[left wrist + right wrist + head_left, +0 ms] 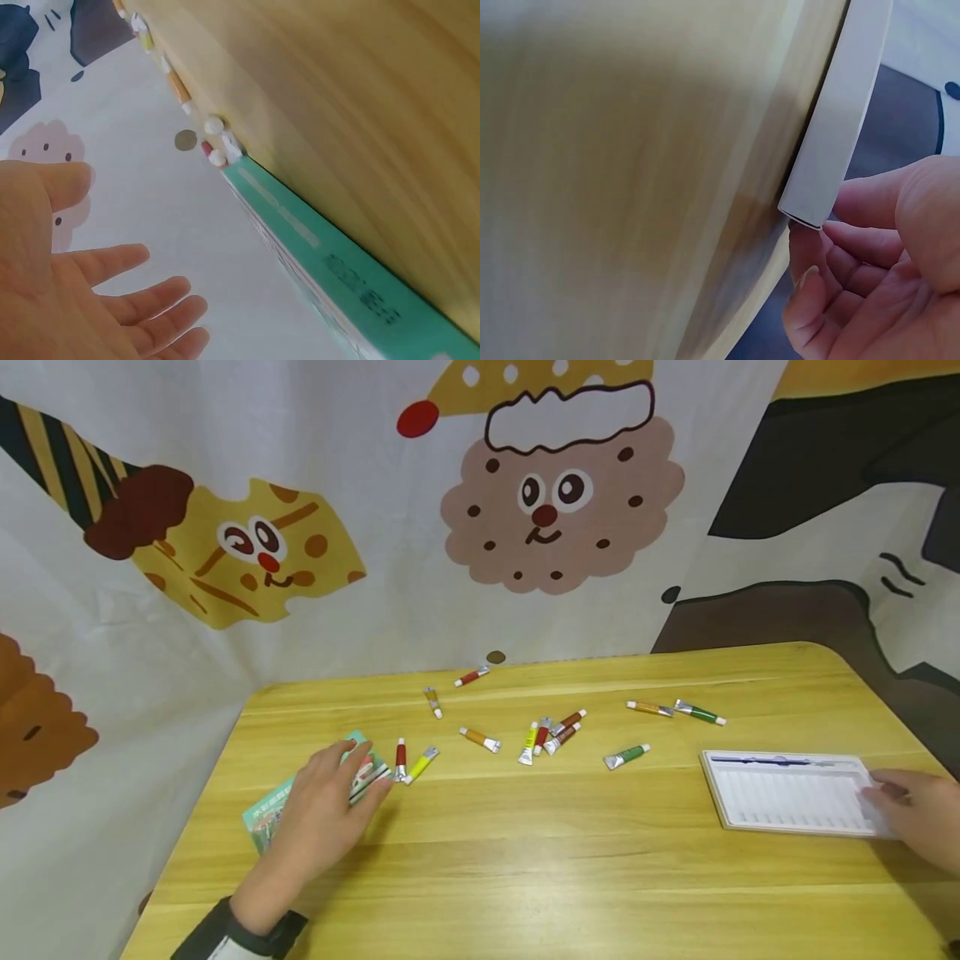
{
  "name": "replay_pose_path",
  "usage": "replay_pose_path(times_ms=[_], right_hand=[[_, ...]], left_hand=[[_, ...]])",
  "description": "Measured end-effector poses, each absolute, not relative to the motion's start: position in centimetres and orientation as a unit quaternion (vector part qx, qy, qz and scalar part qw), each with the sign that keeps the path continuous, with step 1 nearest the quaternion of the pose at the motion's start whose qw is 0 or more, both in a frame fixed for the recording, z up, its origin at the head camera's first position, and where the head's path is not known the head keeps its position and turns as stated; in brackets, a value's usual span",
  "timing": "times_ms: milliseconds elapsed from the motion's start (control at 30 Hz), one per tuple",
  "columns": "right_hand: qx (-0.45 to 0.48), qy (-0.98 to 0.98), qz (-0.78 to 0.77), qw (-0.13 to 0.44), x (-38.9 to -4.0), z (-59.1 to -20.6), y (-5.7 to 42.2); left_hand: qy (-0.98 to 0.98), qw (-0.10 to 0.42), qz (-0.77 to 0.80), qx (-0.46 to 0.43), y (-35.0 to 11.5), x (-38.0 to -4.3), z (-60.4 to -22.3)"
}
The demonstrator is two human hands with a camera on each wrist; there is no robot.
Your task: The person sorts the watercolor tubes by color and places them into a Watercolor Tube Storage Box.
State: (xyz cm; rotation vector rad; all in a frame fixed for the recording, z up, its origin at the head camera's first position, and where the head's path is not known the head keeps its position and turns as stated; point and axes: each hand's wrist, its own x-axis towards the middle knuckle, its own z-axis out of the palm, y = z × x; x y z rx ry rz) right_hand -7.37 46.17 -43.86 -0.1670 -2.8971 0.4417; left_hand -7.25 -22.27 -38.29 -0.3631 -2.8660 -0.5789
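My left hand hovers over a teal printed paint box on the left of the table. In the left wrist view its fingers are spread and stand apart from the box. At the far right, my right hand pinches the right end of a shallow white tray with thumb and fingers. A thin blue-handled paintbrush lies along the tray's back edge. In the right wrist view, the thumb and fingertips meet the tray's end, which lies low at the tabletop.
Several small paint tubes lie scattered across the wooden table: a red one and a yellow one beside the box, a cluster with a brown tube mid-table, and green ones to the right. A printed curtain hangs behind.
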Motion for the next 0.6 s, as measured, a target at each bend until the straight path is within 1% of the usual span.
replay_pose_path(times_ms=[233,433,533,600], right_hand=[[-0.019,-0.991,0.120,0.055,-7.2,-43.1,44.3],[-0.020,-0.991,0.131,0.015,-7.4,-42.5,42.5],[-0.013,-0.991,0.131,-0.006,-7.6,-42.4,41.7],[-0.002,-0.991,0.132,-0.009,-7.7,-42.3,41.2]], left_hand=[[-0.964,0.114,-0.207,-0.125,-21.4,-7.2,-38.5],[-0.956,0.139,-0.209,-0.149,-20.5,-7.4,-38.7],[-0.955,0.140,-0.212,-0.152,-20.1,-7.5,-38.8],[-0.955,0.135,-0.216,-0.151,-19.9,-7.5,-38.8]])
